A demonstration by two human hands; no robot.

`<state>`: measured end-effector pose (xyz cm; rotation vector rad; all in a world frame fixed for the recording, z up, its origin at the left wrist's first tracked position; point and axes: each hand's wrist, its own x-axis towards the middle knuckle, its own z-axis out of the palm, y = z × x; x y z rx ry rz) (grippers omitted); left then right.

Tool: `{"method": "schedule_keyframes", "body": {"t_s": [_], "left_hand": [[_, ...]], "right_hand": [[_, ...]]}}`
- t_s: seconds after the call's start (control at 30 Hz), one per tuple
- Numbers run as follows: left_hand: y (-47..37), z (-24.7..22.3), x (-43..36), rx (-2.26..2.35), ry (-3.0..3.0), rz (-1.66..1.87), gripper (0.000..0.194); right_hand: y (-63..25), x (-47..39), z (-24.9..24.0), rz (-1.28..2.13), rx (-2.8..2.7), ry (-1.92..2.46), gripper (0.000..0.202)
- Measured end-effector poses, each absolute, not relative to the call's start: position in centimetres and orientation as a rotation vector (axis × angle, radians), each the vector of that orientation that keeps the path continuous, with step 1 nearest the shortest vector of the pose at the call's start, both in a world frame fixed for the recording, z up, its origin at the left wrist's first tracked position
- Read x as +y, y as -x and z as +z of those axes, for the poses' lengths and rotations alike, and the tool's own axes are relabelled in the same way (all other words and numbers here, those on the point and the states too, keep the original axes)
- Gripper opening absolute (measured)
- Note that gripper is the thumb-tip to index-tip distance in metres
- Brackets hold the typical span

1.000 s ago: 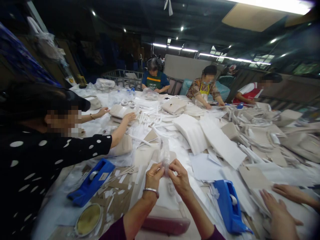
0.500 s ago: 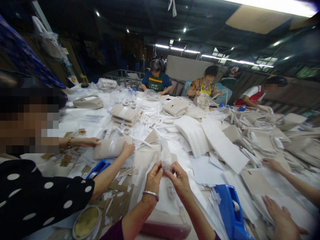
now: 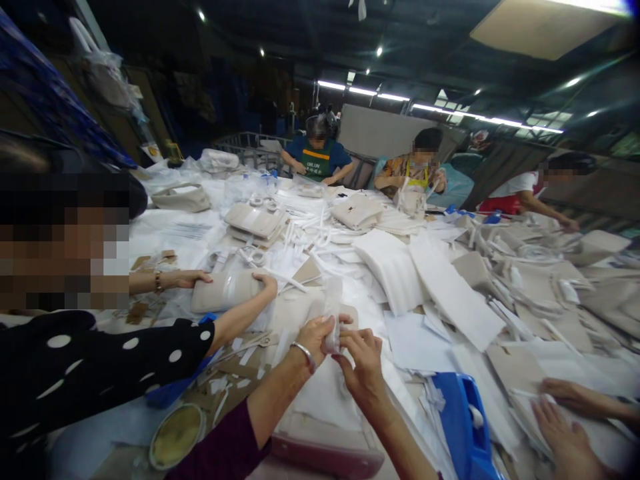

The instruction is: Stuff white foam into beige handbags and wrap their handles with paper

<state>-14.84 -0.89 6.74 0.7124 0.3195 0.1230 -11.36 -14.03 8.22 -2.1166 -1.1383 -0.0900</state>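
Note:
My left hand point(image 3: 319, 339), with a silver bangle at its wrist, is closed around a strap wrapped in translucent film point(image 3: 332, 299). At the right side of that strap is my right hand point(image 3: 363, 357), its fingers curled and their tips gripping the lower part of the wrap. Beneath both hands lies a beige handbag point(image 3: 320, 440) with a white sheet point(image 3: 330, 403) over it. My fingers partly cover the strap's lower end.
Blue tape dispenser point(image 3: 463, 427) stands to the right. Tape roll point(image 3: 177, 437) sits at lower left. A co-worker's hand point(image 3: 265, 287) holds a beige bag point(image 3: 227, 291) on the left; another's hand point(image 3: 565, 427) presses beige pieces at right. White foam sheets point(image 3: 393, 270) lie ahead.
My left hand has shifted up along the strap and wraps further around it. My right hand has turned and moved slightly right. Co-workers' hands at right have come closer together.

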Motion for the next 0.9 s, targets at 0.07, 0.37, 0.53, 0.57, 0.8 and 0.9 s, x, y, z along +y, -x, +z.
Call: {"method": "schedule_keyframes", "body": {"t_s": [0.07, 0.37, 0.53, 0.57, 0.8, 0.9], "left_hand": [[14.9, 6.4, -1.5, 0.350, -0.782, 0.194, 0.053], [14.5, 7.9, -0.5, 0.284, -0.763, 0.108, 0.045], [15.2, 7.0, -1.2, 0.354, -1.011, 0.299, 0.043], [15.5, 6.9, -1.5, 0.374, -1.072, 0.358, 0.044], [16.0, 6.3, -1.6, 0.377, -0.969, 0.190, 0.046], [15.9, 5.8, -1.5, 0.386, -0.921, 0.153, 0.048]], "right_hand": [[11.6, -13.5, 8.2, 0.023, -0.933, 2.123, 0.023], [11.5, -12.3, 6.6, 0.006, -0.886, 1.799, 0.020], [11.8, -12.2, 7.2, 0.278, -0.666, 1.817, 0.007], [11.9, -12.1, 7.5, 0.424, -0.577, 1.747, 0.013], [12.9, -12.1, 6.2, 0.264, -0.595, 1.682, 0.013], [13.2, -12.3, 5.4, 0.219, -0.659, 1.742, 0.012]]}}
